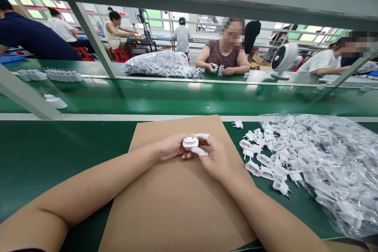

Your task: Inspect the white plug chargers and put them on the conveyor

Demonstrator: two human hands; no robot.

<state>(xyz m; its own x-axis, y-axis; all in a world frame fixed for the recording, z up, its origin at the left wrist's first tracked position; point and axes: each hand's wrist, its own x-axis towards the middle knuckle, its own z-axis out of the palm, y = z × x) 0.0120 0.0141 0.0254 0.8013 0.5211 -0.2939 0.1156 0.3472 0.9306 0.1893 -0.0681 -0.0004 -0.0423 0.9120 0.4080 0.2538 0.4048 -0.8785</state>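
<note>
Both of my hands meet around a white plug adapter [190,143] with two pins facing up, above the brown cardboard sheet [180,204]. My left hand [174,146] wraps its far side, its fingers partly hidden behind it. My right hand [215,155], with white covers on thumb and forefinger, pinches the adapter from the right. Loose white plug pieces [265,160] lie to the right of the cardboard, beside my right forearm.
A clear plastic bag [339,169] of white plug pieces fills the right side. Past the metal rail [118,117] runs a green belt [147,96]. White adapters [56,101] stand at far left. A person [226,53] sits opposite, near a fan [284,60]; slanted posts frame the bench.
</note>
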